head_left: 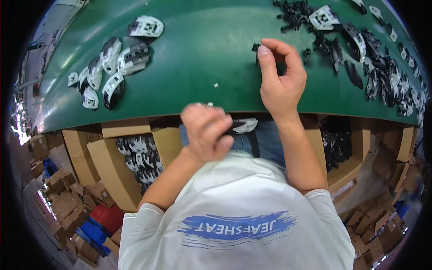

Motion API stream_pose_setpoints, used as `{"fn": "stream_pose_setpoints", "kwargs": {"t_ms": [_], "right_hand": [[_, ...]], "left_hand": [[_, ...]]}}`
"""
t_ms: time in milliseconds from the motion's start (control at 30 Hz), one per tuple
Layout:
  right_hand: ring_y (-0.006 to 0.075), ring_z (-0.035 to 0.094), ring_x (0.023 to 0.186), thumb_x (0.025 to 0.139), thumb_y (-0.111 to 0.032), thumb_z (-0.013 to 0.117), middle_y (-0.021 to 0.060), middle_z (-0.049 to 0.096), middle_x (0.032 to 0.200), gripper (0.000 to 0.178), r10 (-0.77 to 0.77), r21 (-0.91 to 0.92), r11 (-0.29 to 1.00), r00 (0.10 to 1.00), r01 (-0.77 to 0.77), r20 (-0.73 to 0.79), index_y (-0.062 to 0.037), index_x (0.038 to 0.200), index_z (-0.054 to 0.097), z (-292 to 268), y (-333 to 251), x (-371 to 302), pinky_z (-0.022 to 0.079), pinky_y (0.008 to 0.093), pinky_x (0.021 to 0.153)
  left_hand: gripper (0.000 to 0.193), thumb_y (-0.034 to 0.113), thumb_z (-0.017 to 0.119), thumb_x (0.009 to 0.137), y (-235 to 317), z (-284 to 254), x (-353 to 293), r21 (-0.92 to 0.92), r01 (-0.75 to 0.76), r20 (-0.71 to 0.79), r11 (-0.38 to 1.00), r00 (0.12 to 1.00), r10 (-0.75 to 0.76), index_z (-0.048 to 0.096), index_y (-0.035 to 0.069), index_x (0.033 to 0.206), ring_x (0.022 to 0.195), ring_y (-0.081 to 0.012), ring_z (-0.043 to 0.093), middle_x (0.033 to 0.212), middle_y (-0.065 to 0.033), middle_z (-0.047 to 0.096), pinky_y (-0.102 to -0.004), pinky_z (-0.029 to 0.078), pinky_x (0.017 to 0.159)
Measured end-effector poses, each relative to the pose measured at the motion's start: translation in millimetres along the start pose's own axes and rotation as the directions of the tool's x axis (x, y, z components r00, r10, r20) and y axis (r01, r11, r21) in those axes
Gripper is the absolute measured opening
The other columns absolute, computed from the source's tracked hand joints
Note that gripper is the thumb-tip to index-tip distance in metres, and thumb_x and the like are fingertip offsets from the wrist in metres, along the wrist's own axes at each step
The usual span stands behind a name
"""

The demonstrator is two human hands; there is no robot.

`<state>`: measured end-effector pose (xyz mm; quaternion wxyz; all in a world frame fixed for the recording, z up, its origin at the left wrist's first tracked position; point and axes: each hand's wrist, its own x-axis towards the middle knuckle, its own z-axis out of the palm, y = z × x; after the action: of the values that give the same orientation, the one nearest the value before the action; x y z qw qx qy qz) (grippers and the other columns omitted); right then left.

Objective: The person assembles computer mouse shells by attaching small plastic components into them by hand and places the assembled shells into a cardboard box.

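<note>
Small black clip (255, 47) in the upper middle of the frame, right of centre, pinched between thumb and forefinger of the right hand (284, 85), partly covered by the thumb. Cannot tell if raised above the worktop (189, 54) or touching it. Left hand (204, 130) at mid-frame, blurred, with fingers curled in; cannot tell if empty or gripping. Just right of it, in front of the jeans (270, 139), a black-and-white shell (245, 126); cannot tell if touching the fingers.

Just above the left hand, a few white bits (216, 85). At upper left, a loose group of shells (134, 58), some overlapping. At upper right, beyond the right hand, a tangle of black parts (294, 13) beside a white shell (324, 18); farther right, a dense heap (387, 81) of black and white pieces, strung out toward the rim.

Worktop green, smooth and faintly glossy, across the whole upper frame. Below its edge, at left, a carton (110, 166) of stacked shells; at right, another of black parts, partly hidden behind the right forearm (301, 148). White shirt (252, 189) with a blue print across the lower middle. At lower left, piled boxes (63, 198), blue crates (92, 236) and a red crate (106, 217); at lower right, more boxes.
</note>
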<state>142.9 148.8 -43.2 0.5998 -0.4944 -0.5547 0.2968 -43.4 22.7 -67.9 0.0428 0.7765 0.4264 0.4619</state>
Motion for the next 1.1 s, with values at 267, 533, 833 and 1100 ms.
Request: {"fn": "stream_pose_setpoints", "kwargs": {"t_ms": [267, 533, 833, 1100], "right_hand": [[0.0072, 0.064, 0.096, 0.103, -0.004, 0.073, 0.0023, 0.072, 0.108, 0.020, 0.226, 0.404, 0.873, 0.961, -0.272, 0.159, 0.0008, 0.122, 0.071, -68, -5, -38, 0.053, 0.0237, 0.087], [0.0061, 0.063, 0.096, 0.104, -0.005, 0.072, 0.0025, 0.071, 0.110, 0.020, 0.334, 0.440, 0.805, 0.918, -0.396, 0.215, 0.0001, 0.123, 0.070, -99, -26, -74, 0.052, 0.0226, 0.086], [0.0168, 0.071, 0.092, 0.113, -0.016, 0.055, 0.0092, 0.070, 0.103, 0.025, 0.329, 0.799, 0.526, 0.936, -0.292, 0.125, -0.0022, 0.133, 0.058, -66, -44, -49, 0.059, 0.0320, 0.084], [0.0128, 0.070, 0.085, 0.108, -0.009, 0.067, 0.0084, 0.070, 0.106, 0.020, 0.254, 0.511, 0.830, 0.967, -0.226, 0.016, 0.0007, 0.125, 0.064, -31, -43, -39, 0.057, 0.0270, 0.073]], "left_hand": [[0.062, 0.034, 0.074, 0.096, 6, 12, 0, -0.053, 0.433, 0.743, 0.900, 0.619, -0.254, 0.059, 0.006, 0.149, 0.120, -0.0406, 0.063, 0.129, -0.0203, 0.067, -0.0491, 0.049, 0.103], [0.062, 0.038, 0.074, 0.102, 29, 1, -7, -0.447, 0.800, 0.772, 0.400, 0.571, -0.279, 0.056, 0.001, 0.148, 0.126, -0.0287, 0.067, 0.140, -0.0172, 0.067, -0.0425, 0.051, 0.110], [0.082, 0.059, 0.049, 0.112, 59, -2, 31, -0.468, 0.884, 0.853, -0.001, 0.451, -0.261, 0.035, -0.005, 0.162, 0.129, -0.0241, 0.066, 0.145, -0.0162, 0.063, -0.0418, 0.053, 0.110], [0.068, 0.062, 0.022, 0.116, 73, 13, 43, -0.529, 0.835, 0.716, -0.152, 0.343, -0.608, 0.052, 0.002, 0.132, 0.085, -0.0227, 0.075, 0.104, -0.0157, 0.073, -0.0378, 0.064, 0.076]]}}
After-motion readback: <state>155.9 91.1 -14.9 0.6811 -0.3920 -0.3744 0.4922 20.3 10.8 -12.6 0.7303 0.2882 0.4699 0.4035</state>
